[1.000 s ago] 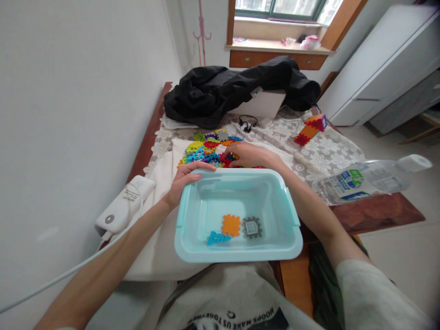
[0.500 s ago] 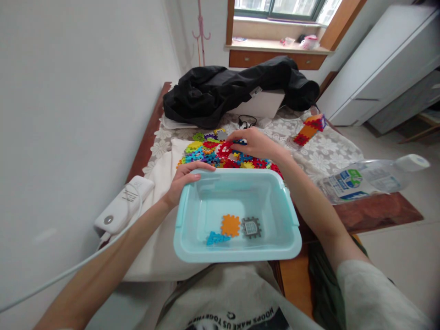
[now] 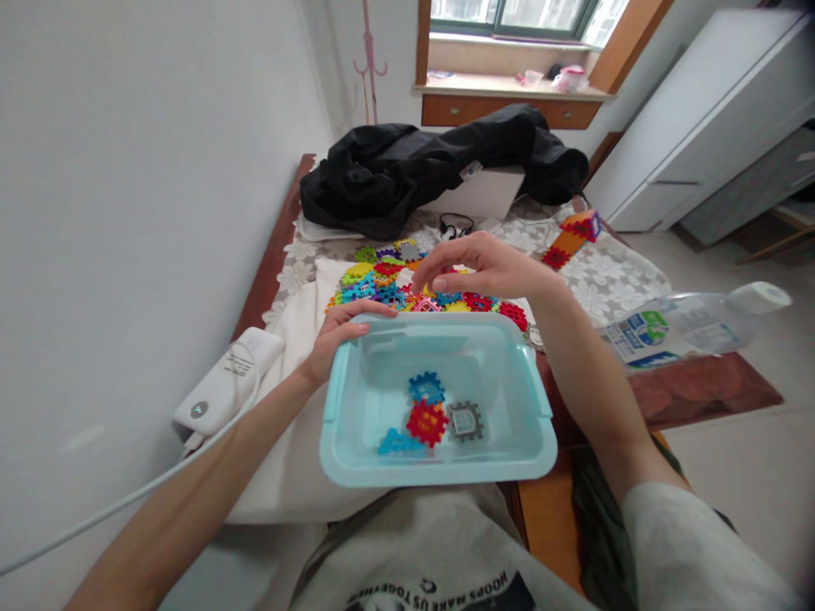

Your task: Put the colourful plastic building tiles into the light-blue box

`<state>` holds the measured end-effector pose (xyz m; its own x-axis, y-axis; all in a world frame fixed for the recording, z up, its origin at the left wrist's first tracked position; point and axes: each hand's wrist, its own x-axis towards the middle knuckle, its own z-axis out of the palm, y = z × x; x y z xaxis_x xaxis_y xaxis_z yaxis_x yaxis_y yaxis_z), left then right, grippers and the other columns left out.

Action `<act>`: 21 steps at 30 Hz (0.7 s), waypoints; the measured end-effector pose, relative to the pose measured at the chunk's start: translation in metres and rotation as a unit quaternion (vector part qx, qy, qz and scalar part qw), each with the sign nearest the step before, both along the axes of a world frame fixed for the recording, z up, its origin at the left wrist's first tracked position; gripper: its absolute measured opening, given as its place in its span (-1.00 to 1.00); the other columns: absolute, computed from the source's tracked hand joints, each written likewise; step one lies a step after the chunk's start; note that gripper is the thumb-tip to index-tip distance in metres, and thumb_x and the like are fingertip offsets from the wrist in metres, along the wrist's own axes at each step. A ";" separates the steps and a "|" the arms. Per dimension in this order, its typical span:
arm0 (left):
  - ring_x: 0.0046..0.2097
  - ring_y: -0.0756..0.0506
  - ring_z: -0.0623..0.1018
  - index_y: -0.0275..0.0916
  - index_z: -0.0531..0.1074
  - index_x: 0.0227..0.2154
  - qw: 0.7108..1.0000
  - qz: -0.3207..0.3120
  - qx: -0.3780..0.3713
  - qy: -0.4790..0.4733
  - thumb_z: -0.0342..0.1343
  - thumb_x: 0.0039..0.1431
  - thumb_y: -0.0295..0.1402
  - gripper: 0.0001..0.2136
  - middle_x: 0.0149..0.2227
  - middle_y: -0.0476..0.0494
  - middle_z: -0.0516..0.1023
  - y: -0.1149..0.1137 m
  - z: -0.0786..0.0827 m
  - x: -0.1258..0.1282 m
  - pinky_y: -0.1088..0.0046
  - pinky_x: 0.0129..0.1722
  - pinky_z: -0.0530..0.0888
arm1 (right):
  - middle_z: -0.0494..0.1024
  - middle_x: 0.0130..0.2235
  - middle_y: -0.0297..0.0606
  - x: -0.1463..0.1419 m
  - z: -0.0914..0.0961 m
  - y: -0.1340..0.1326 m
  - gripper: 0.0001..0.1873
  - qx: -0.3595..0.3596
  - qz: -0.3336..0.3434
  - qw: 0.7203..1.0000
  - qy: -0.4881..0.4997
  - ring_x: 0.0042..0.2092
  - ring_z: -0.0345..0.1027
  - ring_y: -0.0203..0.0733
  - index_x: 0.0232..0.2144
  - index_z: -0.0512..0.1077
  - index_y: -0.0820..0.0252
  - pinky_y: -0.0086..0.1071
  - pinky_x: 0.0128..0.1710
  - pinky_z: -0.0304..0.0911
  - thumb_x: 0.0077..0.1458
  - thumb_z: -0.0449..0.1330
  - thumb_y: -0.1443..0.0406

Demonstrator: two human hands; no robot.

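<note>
A pale blue plastic tub (image 3: 531, 424) rests at the table's near edge, over my lap. Inside lie a red toothed tile (image 3: 426, 423), a blue tile (image 3: 426, 387), a grey tile (image 3: 465, 420) and a light blue piece (image 3: 396, 442). My left hand (image 3: 337, 333) grips the tub's far left rim. My right hand (image 3: 480, 265) hovers above the tub's far edge with fingers loosely spread and nothing in them. Beyond the tub lies a heap of colourful interlocking tiles (image 3: 382, 276) on a white cloth.
A white power adapter (image 3: 229, 380) with its cable lies left. A plastic water bottle (image 3: 691, 324) lies on its side at right. A black jacket (image 3: 433, 161) covers a white box at the back. A small built tile tower (image 3: 570, 238) stands beyond my right hand.
My right hand lifted from the heap with a red and a blue tile and let them go; both tiles now lie in the tub, covering the orange one. The left hand stayed put.
</note>
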<state>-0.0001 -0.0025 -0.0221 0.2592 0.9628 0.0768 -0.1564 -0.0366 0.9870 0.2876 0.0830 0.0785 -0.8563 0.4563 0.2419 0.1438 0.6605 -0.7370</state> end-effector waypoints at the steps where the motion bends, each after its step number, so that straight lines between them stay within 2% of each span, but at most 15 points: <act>1: -0.21 -0.22 0.67 -0.28 0.76 -0.18 1.000 0.001 -0.001 -0.001 0.27 0.01 -0.31 -0.68 -0.17 -0.21 0.78 0.000 0.000 0.000 0.35 -0.21 0.56 | 0.68 0.09 -0.15 -0.001 -0.010 0.008 -0.58 0.033 -0.032 0.999 -0.015 0.11 0.55 -0.03 0.11 0.60 0.12 -0.17 0.17 0.43 0.41 0.22 0.02; 2: -0.21 -0.22 0.67 -0.27 0.76 -0.17 1.000 0.000 -0.004 -0.003 0.28 0.02 -0.31 -0.68 -0.17 -0.21 0.78 -0.001 0.001 0.000 0.35 -0.21 0.56 | 0.64 0.17 -0.13 -0.002 -0.021 0.017 -0.54 0.066 -0.066 0.995 -0.037 0.19 0.50 0.03 0.17 0.57 0.10 -0.10 0.25 0.38 0.38 0.24 0.02; 4: -0.23 -0.22 0.67 -0.27 0.76 -0.16 1.000 -0.001 -0.014 -0.006 0.28 0.02 -0.30 -0.67 -0.19 -0.20 0.77 -0.001 0.001 0.000 0.35 -0.24 0.57 | 0.44 0.39 -0.09 -0.004 -0.046 0.032 -0.31 0.117 -0.121 0.980 -0.109 0.38 0.32 0.16 0.33 0.44 0.05 0.03 0.40 0.22 0.24 0.38 0.03; 6: -0.25 -0.21 0.66 -0.26 0.76 -0.15 1.000 -0.001 -0.019 -0.005 0.28 0.02 -0.29 -0.67 -0.20 -0.20 0.77 -0.002 0.001 0.000 0.35 -0.27 0.57 | 0.28 0.49 -0.09 -0.006 -0.068 0.042 -0.11 0.129 -0.146 0.961 -0.196 0.46 0.19 0.22 0.42 0.33 0.00 0.06 0.44 0.16 0.10 0.48 0.08; 7: -0.26 -0.21 0.66 -0.26 0.76 -0.16 1.000 -0.003 -0.019 -0.005 0.28 0.03 -0.29 -0.67 -0.20 -0.20 0.77 -0.002 0.001 0.000 0.35 -0.27 0.57 | 0.29 0.48 -0.09 -0.007 -0.076 0.045 -0.10 0.128 -0.142 0.954 -0.232 0.45 0.21 0.21 0.42 0.33 0.00 0.03 0.42 0.19 0.09 0.50 0.11; 9: -0.26 -0.20 0.65 -0.27 0.75 -0.16 1.000 -0.005 -0.014 -0.003 0.28 0.03 -0.29 -0.67 -0.21 -0.20 0.77 -0.001 0.001 0.000 0.35 -0.26 0.57 | 0.46 0.37 -0.06 -0.010 -0.086 0.050 -0.30 0.131 -0.116 0.945 -0.277 0.34 0.37 0.16 0.32 0.45 0.06 -0.06 0.34 0.29 0.15 0.44 0.16; 11: -0.22 -0.21 0.65 -0.29 0.76 -0.17 1.000 -0.001 -0.002 0.000 0.27 0.02 -0.30 -0.68 -0.19 -0.21 0.77 0.000 0.001 0.001 0.36 -0.23 0.57 | 0.63 0.17 -0.04 -0.013 -0.089 0.053 -0.60 0.144 -0.094 0.943 -0.286 0.19 0.50 0.11 0.12 0.59 0.15 -0.13 0.23 0.35 0.26 0.35 0.23; 13: -0.18 -0.21 0.64 -0.29 0.76 -0.19 1.000 0.004 0.006 0.002 0.27 0.01 -0.31 -0.68 -0.18 -0.21 0.76 0.000 0.002 0.001 0.37 -0.20 0.56 | 0.69 0.02 -0.05 -0.016 -0.087 0.054 -0.77 0.153 -0.095 0.944 -0.278 0.07 0.55 0.06 -0.03 0.64 0.19 -0.19 0.14 0.37 0.29 0.27 0.32; 17: -0.17 -0.21 0.63 -0.26 0.77 -0.20 1.000 0.006 -0.001 0.001 0.28 0.01 -0.29 -0.69 -0.17 -0.20 0.75 0.000 0.003 0.002 0.38 -0.22 0.55 | 0.69 -0.02 -0.07 -0.019 -0.080 0.051 -0.74 0.143 -0.109 0.950 -0.255 -0.01 0.54 -0.03 -0.08 0.62 0.20 -0.25 0.05 0.37 0.27 0.19 0.44; 21: -0.20 -0.21 0.64 -0.25 0.76 -0.17 1.000 -0.001 -0.012 -0.005 0.28 0.02 -0.29 -0.68 -0.18 -0.20 0.75 -0.001 0.002 0.002 0.37 -0.24 0.56 | 0.69 0.02 -0.09 -0.015 -0.078 0.047 -0.72 0.126 -0.094 0.953 -0.260 0.01 0.55 -0.01 0.00 0.60 0.19 -0.24 0.06 0.38 0.27 0.23 0.41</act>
